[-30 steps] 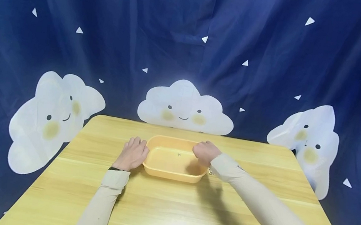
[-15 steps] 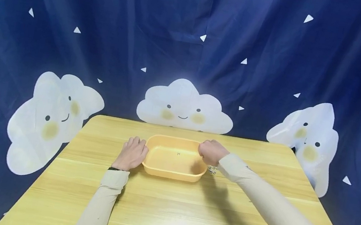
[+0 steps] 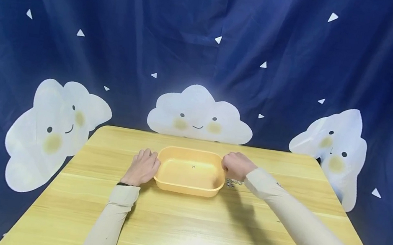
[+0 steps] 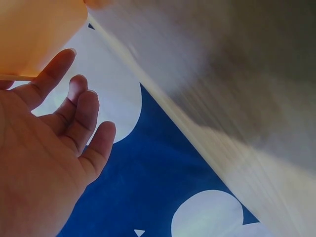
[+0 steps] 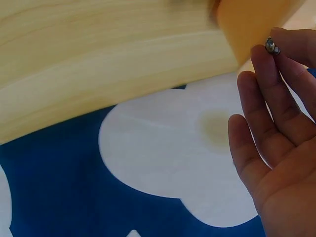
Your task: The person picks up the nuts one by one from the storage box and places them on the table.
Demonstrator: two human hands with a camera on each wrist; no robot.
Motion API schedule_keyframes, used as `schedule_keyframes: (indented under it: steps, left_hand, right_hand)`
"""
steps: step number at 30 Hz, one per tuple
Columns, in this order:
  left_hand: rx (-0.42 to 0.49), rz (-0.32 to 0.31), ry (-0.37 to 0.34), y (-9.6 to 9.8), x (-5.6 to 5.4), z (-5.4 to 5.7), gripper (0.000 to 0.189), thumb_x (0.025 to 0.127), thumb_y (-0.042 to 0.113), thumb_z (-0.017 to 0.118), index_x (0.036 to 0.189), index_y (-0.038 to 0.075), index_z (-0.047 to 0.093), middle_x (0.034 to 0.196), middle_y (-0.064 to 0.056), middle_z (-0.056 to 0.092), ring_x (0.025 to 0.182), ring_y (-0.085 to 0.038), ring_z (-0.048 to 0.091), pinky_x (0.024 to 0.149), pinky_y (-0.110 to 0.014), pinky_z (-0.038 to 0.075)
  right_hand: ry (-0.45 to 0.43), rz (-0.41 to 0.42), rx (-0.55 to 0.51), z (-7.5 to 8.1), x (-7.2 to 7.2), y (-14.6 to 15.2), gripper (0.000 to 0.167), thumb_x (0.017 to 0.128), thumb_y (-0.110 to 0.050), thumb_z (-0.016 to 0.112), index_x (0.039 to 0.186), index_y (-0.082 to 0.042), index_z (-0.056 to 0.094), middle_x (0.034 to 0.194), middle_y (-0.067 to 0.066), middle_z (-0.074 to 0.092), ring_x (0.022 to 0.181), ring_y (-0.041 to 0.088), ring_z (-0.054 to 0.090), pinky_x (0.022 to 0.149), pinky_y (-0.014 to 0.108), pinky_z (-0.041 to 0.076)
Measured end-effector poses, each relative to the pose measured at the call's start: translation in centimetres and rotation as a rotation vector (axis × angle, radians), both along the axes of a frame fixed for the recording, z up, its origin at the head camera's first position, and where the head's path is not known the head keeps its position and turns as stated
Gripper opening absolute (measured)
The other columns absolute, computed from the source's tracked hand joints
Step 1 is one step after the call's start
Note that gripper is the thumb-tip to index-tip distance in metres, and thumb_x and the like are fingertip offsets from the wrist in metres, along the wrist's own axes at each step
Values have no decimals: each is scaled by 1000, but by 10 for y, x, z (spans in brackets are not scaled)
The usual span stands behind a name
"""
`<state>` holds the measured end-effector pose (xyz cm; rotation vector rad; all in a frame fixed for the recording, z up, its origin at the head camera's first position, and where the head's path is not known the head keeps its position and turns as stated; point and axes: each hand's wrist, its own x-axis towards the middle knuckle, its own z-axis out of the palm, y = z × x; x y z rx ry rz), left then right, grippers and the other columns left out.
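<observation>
In the head view, my left hand (image 3: 142, 167) holds the left end of a yellow plastic basin (image 3: 186, 189). The left wrist view has the basin's wall (image 4: 39, 34) by the thumb and index finger, the other fingers loosely bent; the thumb is mostly hidden. Over the basin's right rim is my right hand (image 3: 238, 166). It pinches a small shiny metal piece (image 5: 270, 46) with a rounded end between thumb and fingertips, plain in the right wrist view. A similar tiny metal piece (image 3: 193, 166) lies on the basin floor.
Several small metal pieces (image 3: 230, 185) lie on the wooden table (image 3: 166, 224) just right of the basin, below the right hand. A dark blue curtain (image 3: 135, 45) with white clouds hangs behind the table's far edge.
My right hand has moved right, from above the basin's inside to its right rim, uncovering the metal pieces on the table. The left hand stays at the basin's left end.
</observation>
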<state>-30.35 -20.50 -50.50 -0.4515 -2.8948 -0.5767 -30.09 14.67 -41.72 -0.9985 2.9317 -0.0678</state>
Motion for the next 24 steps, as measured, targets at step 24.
schedule_keyframes:
  steps: [24]
  left_hand:
    - [-22,1,-20,0,-2,1,30,107,23,31,86,11,49,94,-11,44,91,-31,37,76,-41,33]
  right_hand:
    - [49,-52,-29,-45,16,46,46,75,8,62,54,-24,37,54,-12,40,52,5,34,63,29,42]
